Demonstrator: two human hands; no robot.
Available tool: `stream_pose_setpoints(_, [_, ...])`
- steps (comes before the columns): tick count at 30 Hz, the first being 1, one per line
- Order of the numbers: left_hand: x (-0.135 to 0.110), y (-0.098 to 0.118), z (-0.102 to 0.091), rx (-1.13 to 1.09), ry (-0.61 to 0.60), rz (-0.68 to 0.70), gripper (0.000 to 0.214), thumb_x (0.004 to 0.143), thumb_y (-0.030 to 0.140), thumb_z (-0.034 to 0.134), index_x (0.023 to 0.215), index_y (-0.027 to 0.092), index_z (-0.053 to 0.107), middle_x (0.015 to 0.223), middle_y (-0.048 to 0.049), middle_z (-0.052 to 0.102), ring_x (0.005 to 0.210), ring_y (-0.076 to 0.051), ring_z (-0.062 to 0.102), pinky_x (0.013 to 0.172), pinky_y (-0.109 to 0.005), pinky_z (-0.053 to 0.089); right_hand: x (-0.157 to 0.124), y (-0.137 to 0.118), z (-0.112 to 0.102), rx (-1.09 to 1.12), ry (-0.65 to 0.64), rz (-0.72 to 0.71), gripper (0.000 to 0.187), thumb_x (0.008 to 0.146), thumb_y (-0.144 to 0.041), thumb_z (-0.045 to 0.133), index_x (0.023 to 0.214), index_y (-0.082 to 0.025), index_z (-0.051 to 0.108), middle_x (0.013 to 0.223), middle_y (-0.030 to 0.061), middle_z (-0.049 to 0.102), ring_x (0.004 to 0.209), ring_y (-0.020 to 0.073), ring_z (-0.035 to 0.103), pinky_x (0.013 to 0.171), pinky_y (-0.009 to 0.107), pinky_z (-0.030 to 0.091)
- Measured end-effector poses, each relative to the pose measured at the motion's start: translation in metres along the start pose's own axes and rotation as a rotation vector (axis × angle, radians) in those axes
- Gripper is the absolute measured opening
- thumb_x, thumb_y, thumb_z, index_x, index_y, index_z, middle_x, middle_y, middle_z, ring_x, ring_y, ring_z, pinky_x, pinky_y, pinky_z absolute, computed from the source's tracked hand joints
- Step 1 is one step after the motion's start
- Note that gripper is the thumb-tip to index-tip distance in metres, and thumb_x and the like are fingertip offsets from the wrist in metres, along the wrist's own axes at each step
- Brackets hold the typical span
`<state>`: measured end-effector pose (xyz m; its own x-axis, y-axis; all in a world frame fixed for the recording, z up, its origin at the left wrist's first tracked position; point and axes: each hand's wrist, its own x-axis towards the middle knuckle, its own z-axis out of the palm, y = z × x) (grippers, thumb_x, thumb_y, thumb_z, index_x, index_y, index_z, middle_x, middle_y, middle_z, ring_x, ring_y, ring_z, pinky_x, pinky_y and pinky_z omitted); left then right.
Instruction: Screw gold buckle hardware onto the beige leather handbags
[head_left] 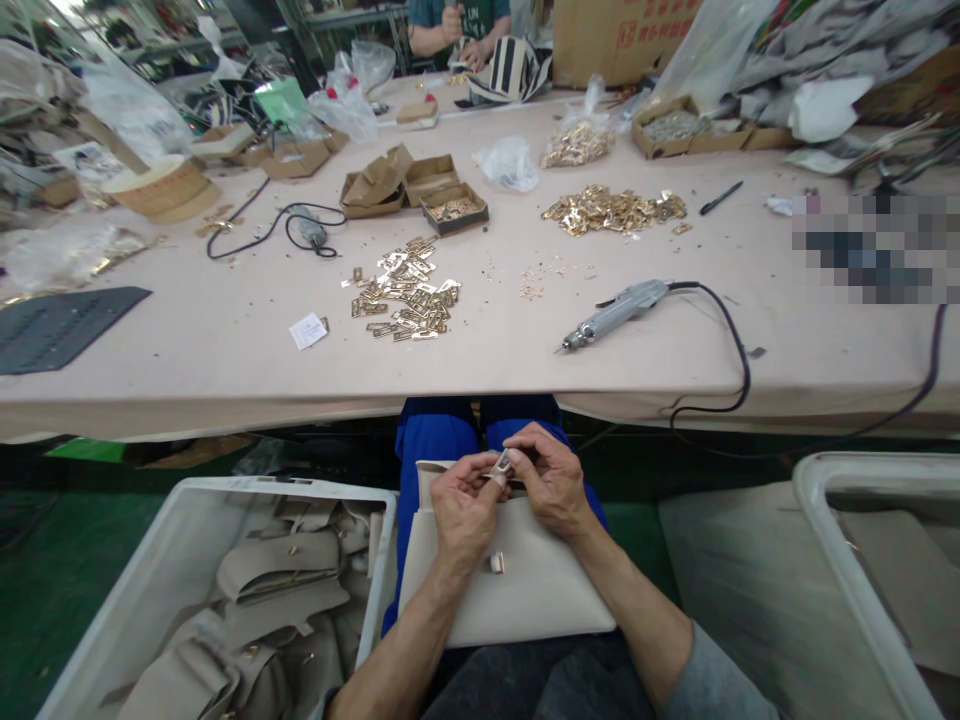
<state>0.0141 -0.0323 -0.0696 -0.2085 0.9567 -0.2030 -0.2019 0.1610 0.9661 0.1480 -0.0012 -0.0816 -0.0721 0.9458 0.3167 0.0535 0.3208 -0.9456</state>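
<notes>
A beige handbag (536, 590) lies across my lap, with a small metal turn lock (497, 563) on its front. Above its upper edge, my left hand (466, 505) and my right hand (550, 478) meet, fingers closed in a pinch. Between the fingertips is a small metal frame plate (502, 462) with a slot in it, which both hands grip. The fingers partly cover the plate and the bag's flap behind it.
On the table (480, 365) lie an electric screwdriver (615, 312), a pile of metal plates (412, 295), gold fittings (604, 210) and small cardboard boxes (454, 208). Bins of beige bags (176, 490) flank my legs. Another person (469, 35) sits opposite.
</notes>
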Motion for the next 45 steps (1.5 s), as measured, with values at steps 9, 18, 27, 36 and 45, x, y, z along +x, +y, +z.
stream_pose_setpoints(9, [0.003,0.002,-0.006,-0.009,-0.077,-0.018,0.029,0.080,0.025,0.082,0.105,0.012,0.077,0.085,-0.0097,0.079,0.064,-0.016,0.071,0.063,-0.024,0.060,0.003,-0.002,-0.002,0.003,-0.004,-0.046,0.014,0.097,-0.020,0.060,0.103,-0.022,0.073,0.093,0.0058,0.063,0.086,0.0185,0.062,0.075,0.033,0.051])
stream_pose_setpoints(18, [0.004,-0.004,-0.011,-0.004,-0.060,-0.020,0.031,0.083,0.028,0.079,0.111,0.015,0.080,0.099,-0.0100,0.080,0.078,-0.020,0.075,0.072,-0.028,0.063,0.000,-0.005,-0.004,-0.095,-0.099,-0.068,0.015,0.091,-0.018,0.066,0.102,-0.023,0.075,0.095,0.0073,0.067,0.084,0.0190,0.065,0.072,0.032,0.054])
stream_pose_setpoints(27, [0.004,0.000,-0.014,0.042,-0.114,0.003,0.030,0.088,0.028,0.075,0.115,0.018,0.079,0.089,-0.0071,0.080,0.068,-0.014,0.068,0.067,-0.023,0.058,0.003,-0.006,-0.008,-0.023,-0.122,-0.014,0.015,0.093,-0.023,0.067,0.106,-0.022,0.074,0.094,0.0060,0.067,0.083,0.0179,0.062,0.073,0.031,0.051])
stream_pose_setpoints(36, [0.001,0.003,-0.007,0.042,-0.076,0.006,0.031,0.081,0.027,0.081,0.109,0.015,0.080,0.085,-0.0081,0.079,0.064,-0.015,0.068,0.062,-0.024,0.058,0.003,-0.001,-0.010,0.010,-0.162,-0.012,0.027,0.094,-0.023,0.065,0.120,-0.024,0.072,0.092,0.0037,0.063,0.081,0.0164,0.060,0.071,0.030,0.049])
stream_pose_setpoints(45, [0.001,0.003,-0.003,-0.017,-0.018,-0.034,0.032,0.070,0.026,0.088,0.097,0.011,0.078,0.076,-0.0088,0.078,0.058,-0.016,0.068,0.056,-0.024,0.058,0.001,-0.004,-0.008,0.003,-0.155,-0.004,0.028,0.091,-0.018,0.065,0.118,-0.024,0.072,0.096,0.0050,0.065,0.082,0.0164,0.062,0.070,0.029,0.050])
